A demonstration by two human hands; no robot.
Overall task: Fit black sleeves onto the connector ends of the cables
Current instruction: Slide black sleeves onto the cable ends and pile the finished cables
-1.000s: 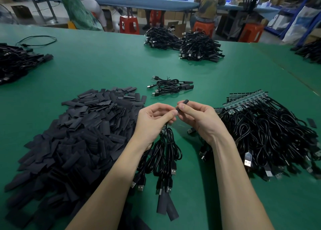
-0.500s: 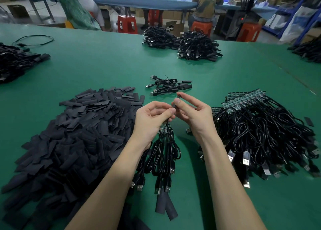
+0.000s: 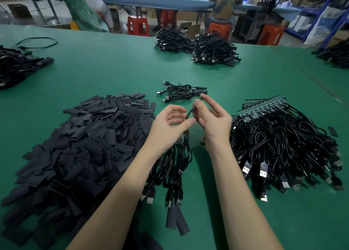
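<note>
- head view: right hand [image 3: 213,121] pinching a thin black cable [image 3: 190,112] between thumb and forefinger, other fingers spread.
- left hand [image 3: 168,126] just beside, fingers loosely curved, open, gripping nothing clearly.
- big heap of black sleeves [image 3: 75,146] left on green table [image 3: 113,70].
- unsleeved cable pile [image 3: 283,146] right.

Hands working a cable over a green table [image 3: 113,64]

The right hand [image 3: 213,121] pinches a thin black cable [image 3: 190,112] by its upper end; the left hand [image 3: 170,125] is loosely curled beside it, thumb tip by the cable. A heap of black sleeves [image 3: 79,146] lies left, a pile of cables [image 3: 287,146] right, three finished cables [image 3: 181,94] just beyond the hands.
</note>
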